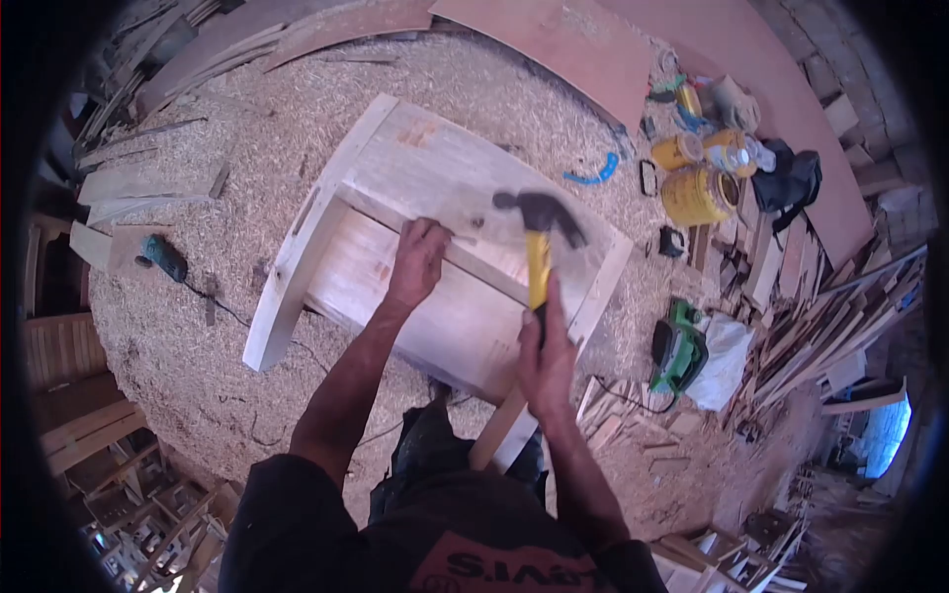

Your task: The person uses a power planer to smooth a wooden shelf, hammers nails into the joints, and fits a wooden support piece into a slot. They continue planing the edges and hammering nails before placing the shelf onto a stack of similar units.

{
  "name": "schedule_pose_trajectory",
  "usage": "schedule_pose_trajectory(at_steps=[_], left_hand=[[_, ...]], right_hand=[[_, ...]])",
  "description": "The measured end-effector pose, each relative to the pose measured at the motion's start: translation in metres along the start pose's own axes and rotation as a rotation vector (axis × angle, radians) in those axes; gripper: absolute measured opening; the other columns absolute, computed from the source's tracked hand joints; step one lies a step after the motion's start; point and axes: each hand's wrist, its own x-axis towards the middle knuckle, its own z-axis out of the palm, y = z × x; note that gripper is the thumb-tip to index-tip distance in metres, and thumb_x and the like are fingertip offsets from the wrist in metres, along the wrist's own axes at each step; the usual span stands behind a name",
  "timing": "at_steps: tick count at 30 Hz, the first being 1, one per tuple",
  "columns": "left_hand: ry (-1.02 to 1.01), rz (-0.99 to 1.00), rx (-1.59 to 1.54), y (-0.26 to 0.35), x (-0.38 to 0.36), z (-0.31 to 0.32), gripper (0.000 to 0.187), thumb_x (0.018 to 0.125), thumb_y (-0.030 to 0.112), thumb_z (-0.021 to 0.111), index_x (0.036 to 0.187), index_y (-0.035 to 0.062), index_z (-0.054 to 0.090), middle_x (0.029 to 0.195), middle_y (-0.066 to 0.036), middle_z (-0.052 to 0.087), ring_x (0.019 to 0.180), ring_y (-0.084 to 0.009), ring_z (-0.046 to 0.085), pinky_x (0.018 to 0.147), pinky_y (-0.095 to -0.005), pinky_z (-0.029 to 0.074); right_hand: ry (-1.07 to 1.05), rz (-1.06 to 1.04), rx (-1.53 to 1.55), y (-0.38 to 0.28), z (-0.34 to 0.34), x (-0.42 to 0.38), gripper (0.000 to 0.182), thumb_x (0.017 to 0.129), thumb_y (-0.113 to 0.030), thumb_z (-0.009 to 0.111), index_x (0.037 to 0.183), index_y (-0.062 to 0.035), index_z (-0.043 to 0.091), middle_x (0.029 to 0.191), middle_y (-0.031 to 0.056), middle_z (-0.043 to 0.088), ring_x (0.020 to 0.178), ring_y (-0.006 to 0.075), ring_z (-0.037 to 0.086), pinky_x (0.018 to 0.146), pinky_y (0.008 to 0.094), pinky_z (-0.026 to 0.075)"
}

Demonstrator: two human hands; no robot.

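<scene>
A wooden frame piece with pale panels (435, 148) lies on the shavings before me, with one leg (282, 296) at its left and another leg at the lower right. My left hand (421, 259) is closed at the wooden crossbar (484, 267) in the middle; a small thin piece, too blurred to name, sticks out by its fingertips. My right hand (546, 351) is wrapped round the dark grip of a claw hammer (540, 259) with a yellow handle. The hammer's dark head is raised over the panel, right of my left hand, and blurred.
On the right are yellow containers (697, 196), a black bag (788, 183), a green power tool (678, 348) and piled wood scraps (830, 326). A teal power tool (164, 258) with a cord lies left. A blue curved item (596, 172) is beyond the panel.
</scene>
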Motion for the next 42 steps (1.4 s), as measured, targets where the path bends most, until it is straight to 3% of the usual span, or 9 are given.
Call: schedule_pose_trajectory(at_steps=[8, 11, 14, 16, 21, 29, 35, 36, 42], left_hand=[[-0.036, -0.031, 0.003, 0.001, 0.0, -0.002, 0.029, 0.085, -0.01, 0.066, 0.109, 0.0065, 0.07, 0.108, -0.012, 0.062, 0.104, -0.0373, 0.056, 0.091, -0.0458, 0.049], [-0.043, -0.025, 0.011, 0.004, 0.001, -0.002, 0.03, 0.085, -0.01, 0.066, 0.109, 0.0065, 0.07, 0.108, -0.012, 0.062, 0.104, -0.0372, 0.056, 0.091, -0.0455, 0.05], [-0.034, -0.014, 0.01, 0.004, 0.002, -0.005, 0.029, 0.084, -0.011, 0.067, 0.108, 0.0055, 0.069, 0.107, -0.012, 0.061, 0.104, -0.0379, 0.056, 0.091, -0.0464, 0.05], [-0.024, -0.024, 0.002, 0.005, 0.001, -0.001, 0.027, 0.085, -0.011, 0.067, 0.107, 0.005, 0.068, 0.106, -0.013, 0.06, 0.103, -0.0386, 0.056, 0.091, -0.0475, 0.049], [-0.019, -0.065, 0.007, 0.003, 0.003, -0.003, 0.025, 0.088, -0.009, 0.066, 0.108, 0.0052, 0.068, 0.106, -0.014, 0.061, 0.103, -0.0404, 0.056, 0.091, -0.0499, 0.049], [-0.053, -0.038, 0.028, 0.001, 0.001, -0.002, 0.025, 0.088, -0.007, 0.069, 0.108, 0.0073, 0.071, 0.107, -0.012, 0.063, 0.103, -0.0371, 0.057, 0.09, -0.0462, 0.05], [-0.036, -0.018, 0.024, 0.005, 0.004, -0.004, 0.025, 0.085, -0.009, 0.068, 0.105, 0.0066, 0.069, 0.104, -0.012, 0.061, 0.101, -0.0381, 0.056, 0.088, -0.0462, 0.05], [-0.042, -0.02, 0.031, 0.004, 0.003, -0.004, 0.024, 0.086, -0.008, 0.068, 0.105, 0.0066, 0.069, 0.104, -0.012, 0.061, 0.101, -0.0383, 0.056, 0.089, -0.0463, 0.05], [-0.015, -0.064, 0.037, 0.002, -0.007, 0.0, 0.024, 0.087, -0.007, 0.067, 0.106, 0.007, 0.069, 0.105, -0.013, 0.062, 0.101, -0.0387, 0.056, 0.089, -0.0466, 0.05]], right_hand=[[0.528, -0.477, 0.316, -0.1, -0.085, 0.026, 0.074, 0.114, -0.028, 0.046, 0.173, -0.0137, 0.002, 0.076, 0.0041, 0.055, 0.053, 0.0125, 0.047, 0.046, 0.0271, 0.044], [0.584, -0.45, 0.485, -0.084, -0.064, 0.023, 0.045, 0.112, -0.042, 0.048, 0.129, -0.0057, 0.029, 0.074, 0.0087, 0.059, 0.056, 0.015, 0.054, 0.051, 0.0286, 0.048], [0.262, -0.41, -0.099, 0.038, -0.004, -0.004, 0.038, 0.104, -0.017, 0.064, 0.137, -0.0004, 0.057, 0.08, 0.019, 0.067, 0.067, 0.0291, 0.069, 0.059, 0.0398, 0.053], [-0.196, -0.083, -0.312, 0.052, 0.025, -0.005, 0.065, 0.105, -0.011, 0.058, 0.166, -0.0118, 0.036, 0.085, 0.0225, 0.069, 0.072, 0.0346, 0.071, 0.065, 0.0457, 0.055], [0.0, 0.131, 0.036, -0.011, -0.018, 0.01, 0.066, 0.112, -0.015, 0.049, 0.172, -0.014, 0.022, 0.083, 0.0079, 0.061, 0.068, 0.0148, 0.056, 0.065, 0.0338, 0.052], [0.617, -0.406, 0.42, -0.101, -0.083, 0.027, 0.057, 0.113, -0.036, 0.047, 0.152, 0.0047, 0.039, 0.074, 0.0058, 0.059, 0.055, 0.0131, 0.056, 0.051, 0.0296, 0.048], [0.23, -0.419, -0.08, 0.053, 0.003, -0.005, 0.033, 0.104, -0.015, 0.063, 0.133, -0.0008, 0.059, 0.092, 0.019, 0.069, 0.065, 0.0323, 0.068, 0.06, 0.0395, 0.055], [0.003, -0.194, -0.225, 0.053, 0.018, -0.009, 0.055, 0.104, -0.008, 0.062, 0.157, -0.0059, 0.047, 0.093, 0.023, 0.069, 0.072, 0.0394, 0.072, 0.064, 0.0435, 0.057], [0.024, 0.027, -0.004, -0.012, -0.018, -0.009, 0.07, 0.106, -0.009, 0.059, 0.169, -0.0072, 0.027, 0.084, 0.0185, 0.068, 0.07, 0.0255, 0.07, 0.065, 0.04, 0.058]])
